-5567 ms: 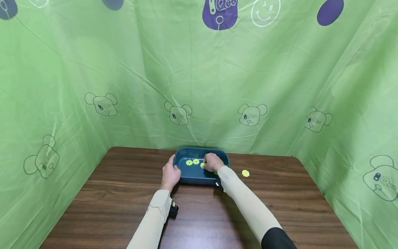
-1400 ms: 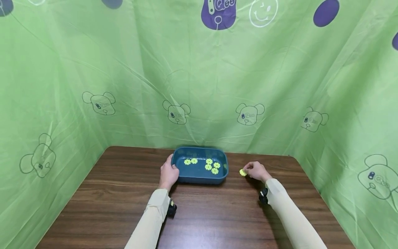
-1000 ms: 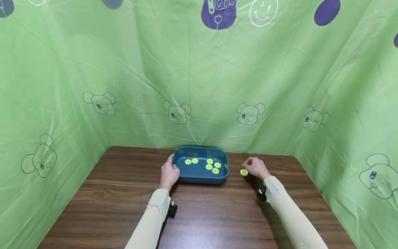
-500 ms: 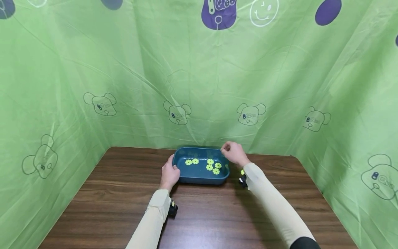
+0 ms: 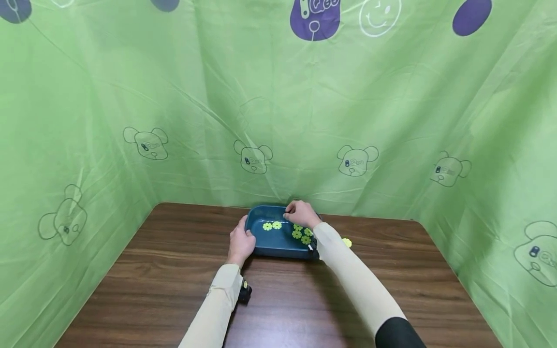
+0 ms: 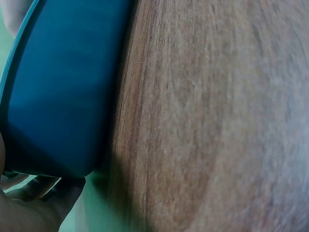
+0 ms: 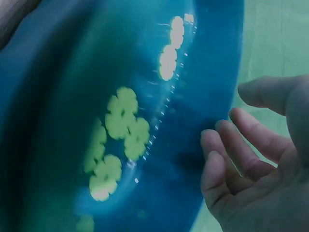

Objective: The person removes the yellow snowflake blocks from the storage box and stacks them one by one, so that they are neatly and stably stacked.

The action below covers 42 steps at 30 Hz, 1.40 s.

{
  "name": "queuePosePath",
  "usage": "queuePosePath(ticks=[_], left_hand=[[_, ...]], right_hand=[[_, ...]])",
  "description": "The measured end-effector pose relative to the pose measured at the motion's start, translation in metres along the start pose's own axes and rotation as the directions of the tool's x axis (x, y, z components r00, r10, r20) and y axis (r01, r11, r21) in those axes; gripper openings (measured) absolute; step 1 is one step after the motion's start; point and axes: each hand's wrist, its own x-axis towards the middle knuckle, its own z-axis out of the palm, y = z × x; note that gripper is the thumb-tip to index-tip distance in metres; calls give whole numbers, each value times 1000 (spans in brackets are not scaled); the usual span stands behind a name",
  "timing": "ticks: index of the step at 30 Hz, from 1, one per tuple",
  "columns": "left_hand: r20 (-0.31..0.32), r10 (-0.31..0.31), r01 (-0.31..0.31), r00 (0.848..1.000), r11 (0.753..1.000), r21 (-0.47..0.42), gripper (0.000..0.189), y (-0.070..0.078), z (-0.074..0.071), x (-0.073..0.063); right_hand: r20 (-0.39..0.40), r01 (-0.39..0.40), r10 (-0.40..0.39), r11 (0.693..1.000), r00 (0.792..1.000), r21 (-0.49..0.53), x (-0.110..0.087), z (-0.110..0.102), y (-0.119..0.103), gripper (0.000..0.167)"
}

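A dark blue rectangular plastic basin (image 5: 278,252) stands near the back of the table. My left hand (image 5: 241,241) grips its left end, the thumb at the rim and the fingers around the outer wall (image 6: 58,96). Over the back part of the basin is my right hand (image 5: 301,214); its fingers are loosely bent, and nothing shows between them in the right wrist view. Several yellow flower-shaped pieces lie inside, a pair (image 5: 277,225) at the left and a cluster (image 7: 121,113) at the right. Another yellow flower piece (image 5: 346,242) lies on the table, partly covered by the right sleeve.
The brown wood-grain table (image 5: 174,270) extends on both sides of the basin and in front of it. Green printed cloth (image 5: 296,121) hangs behind and along both sides, close to the basin's back rim. Each wrist carries a small black camera (image 5: 245,292).
My right hand has left the flower piece at the right and moved left over the basin. That piece stays on the table. The left hand keeps its hold on the basin.
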Motion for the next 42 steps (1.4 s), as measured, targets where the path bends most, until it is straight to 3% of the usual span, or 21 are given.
queuePosePath(ticks=[6, 15, 26, 42], left_hand=[[-12, 9, -9, 1000, 1000, -5, 56, -2, 1, 0], [-14, 6, -6, 1000, 1000, -9, 55, 1, 1, -1], [-15, 14, -14, 1000, 1000, 4, 54, -2, 2, 0], [-8, 18, -18, 1000, 1000, 13, 56, -2, 3, 1]], right_hand=[[100, -16, 19, 999, 995, -29, 9, 21, -1, 27], [173, -65, 79, 994, 982, -84, 16, 40, -3, 37], [110, -83, 95, 990, 989, -110, 14, 52, -1, 30], [117, -120, 131, 988, 984, -97, 8, 53, 1, 22]])
